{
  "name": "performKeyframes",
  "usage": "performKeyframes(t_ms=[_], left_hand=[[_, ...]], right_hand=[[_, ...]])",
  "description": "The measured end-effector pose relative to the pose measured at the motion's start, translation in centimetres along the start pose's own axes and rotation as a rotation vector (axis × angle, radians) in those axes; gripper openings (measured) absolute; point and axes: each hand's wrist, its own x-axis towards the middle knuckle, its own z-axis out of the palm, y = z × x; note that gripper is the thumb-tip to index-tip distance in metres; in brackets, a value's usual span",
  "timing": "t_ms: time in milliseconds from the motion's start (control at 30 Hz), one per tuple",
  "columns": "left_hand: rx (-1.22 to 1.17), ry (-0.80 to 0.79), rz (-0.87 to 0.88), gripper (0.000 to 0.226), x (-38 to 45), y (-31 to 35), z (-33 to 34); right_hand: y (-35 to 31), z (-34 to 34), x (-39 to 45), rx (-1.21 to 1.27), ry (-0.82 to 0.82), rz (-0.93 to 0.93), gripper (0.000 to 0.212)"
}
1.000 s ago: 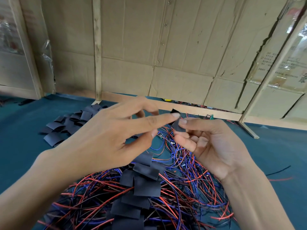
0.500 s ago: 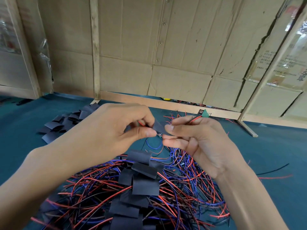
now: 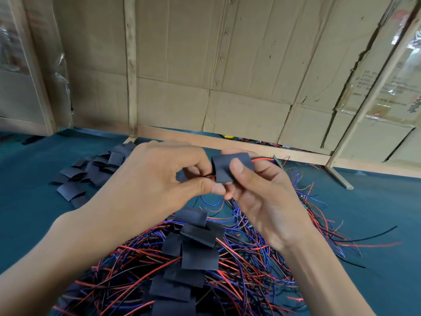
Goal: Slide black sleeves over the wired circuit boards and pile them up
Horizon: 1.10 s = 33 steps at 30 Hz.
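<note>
My right hand (image 3: 257, 197) pinches a black sleeve (image 3: 224, 167) between thumb and fingers, above the table. A red wire runs out of the sleeve's right end to a small green circuit board (image 3: 278, 161) behind my fingers. My left hand (image 3: 159, 179) pinches the red wires at the sleeve's left opening. Below my hands lies a pile of sleeved boards (image 3: 193, 254) on a tangle of red, blue and black wires (image 3: 250, 258). A heap of loose black sleeves (image 3: 91, 174) lies at the left.
The work surface is a teal cloth (image 3: 376, 213). A cardboard wall (image 3: 205, 65) with wooden battens closes off the back, and a wooden strip (image 3: 339, 177) juts onto the cloth at the right. Loose wires (image 3: 364, 242) trail to the right.
Both hands rose slightly and closed together. The sleeve has turned broadside in my right hand, and my left fingers went from spread to pinching the wires at its end.
</note>
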Motion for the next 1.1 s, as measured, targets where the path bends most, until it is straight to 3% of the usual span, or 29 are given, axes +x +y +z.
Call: performKeyframes(t_ms=[100, 200, 300, 433, 700, 833, 1000, 1100], left_hand=[[-0.164, 0.037, -0.088, 0.016, -0.3, 0.5, 0.5], [-0.385, 0.075, -0.185, 0.013, -0.4, 0.9, 1.0], [-0.496, 0.076, -0.244, 0.013, -0.3, 1.1, 1.3], [-0.432, 0.133, -0.254, 0.011, -0.2, 0.4, 1.2], [-0.355, 0.188, -0.270, 0.004, -0.8, 0.1, 2.1], [-0.349, 0.188, -0.294, 0.007, -0.6, -0.5, 1.8], [-0.061, -0.301, -0.372, 0.012, -0.4, -1.6, 0.7], [-0.044, -0.493, -0.384, 0.015, -0.6, -1.7, 0.8]], right_hand=[[0.4, -0.1, -0.2, 0.150, -0.098, 0.029, 0.050], [0.8, 0.2, -0.2, 0.258, -0.140, 0.026, 0.047], [1.1, 0.5, 0.0, 0.364, 0.012, 0.056, 0.040], [1.1, 0.6, 0.4, 0.475, 0.231, 0.136, 0.030], [1.5, 1.3, 0.5, 0.723, 0.369, 0.411, 0.032], [1.7, 1.3, 0.3, 0.481, 0.417, 0.366, 0.037], [3.0, 0.7, 0.6, -0.068, 0.637, 0.030, 0.029], [3.8, 0.4, 0.5, -0.318, 0.657, -0.068, 0.031]])
